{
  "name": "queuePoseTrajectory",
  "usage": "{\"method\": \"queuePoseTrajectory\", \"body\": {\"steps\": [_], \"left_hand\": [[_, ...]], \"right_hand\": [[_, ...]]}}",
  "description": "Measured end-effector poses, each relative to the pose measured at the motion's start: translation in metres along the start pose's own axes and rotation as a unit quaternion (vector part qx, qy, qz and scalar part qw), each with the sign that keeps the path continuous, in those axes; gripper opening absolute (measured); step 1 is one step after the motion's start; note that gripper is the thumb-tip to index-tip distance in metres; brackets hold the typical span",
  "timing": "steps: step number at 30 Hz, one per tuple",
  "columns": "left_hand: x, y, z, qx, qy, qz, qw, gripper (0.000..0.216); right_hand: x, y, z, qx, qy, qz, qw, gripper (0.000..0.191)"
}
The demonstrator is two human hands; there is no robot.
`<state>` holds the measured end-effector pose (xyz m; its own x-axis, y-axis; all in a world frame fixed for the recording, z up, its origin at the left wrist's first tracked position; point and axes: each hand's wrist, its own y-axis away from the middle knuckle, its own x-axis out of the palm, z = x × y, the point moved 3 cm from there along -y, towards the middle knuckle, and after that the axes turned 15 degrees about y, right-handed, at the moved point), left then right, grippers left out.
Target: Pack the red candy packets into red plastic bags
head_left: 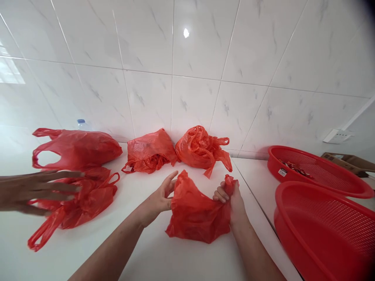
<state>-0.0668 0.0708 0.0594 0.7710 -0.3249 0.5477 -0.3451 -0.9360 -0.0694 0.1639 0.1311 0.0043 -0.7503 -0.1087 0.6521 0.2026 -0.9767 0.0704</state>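
A red plastic bag sits on the white table in front of me, its contents hidden. My right hand is closed round the bunched handle at its right side. At the bag's left edge, my left hand has its fingers apart and curved towards the plastic; some fingertips are partly hidden by the bag. The left handle end stands up beside those fingers.
Another person's hand reaches over a crumpled red bag at left. More red bags line the tiled wall. Red baskets stand at right; the farther holds small wrapped items.
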Motion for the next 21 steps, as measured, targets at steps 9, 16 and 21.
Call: {"method": "queuePoseTrajectory", "body": {"steps": [9, 16, 21], "left_hand": [[-0.017, 0.004, 0.003, 0.061, 0.122, -0.09, 0.987, 0.034], [0.006, 0.005, 0.036, -0.028, 0.031, -0.066, 0.997, 0.051], [0.017, -0.03, 0.048, -0.035, 0.151, -0.176, 0.972, 0.023]], "right_hand": [[0.0, 0.001, 0.002, -0.017, 0.0, -0.019, 1.0, 0.048], [0.014, 0.005, -0.007, -0.001, 0.067, -0.026, 0.997, 0.053], [0.025, 0.017, -0.011, 0.034, 0.119, 0.037, 0.992, 0.037]]}}
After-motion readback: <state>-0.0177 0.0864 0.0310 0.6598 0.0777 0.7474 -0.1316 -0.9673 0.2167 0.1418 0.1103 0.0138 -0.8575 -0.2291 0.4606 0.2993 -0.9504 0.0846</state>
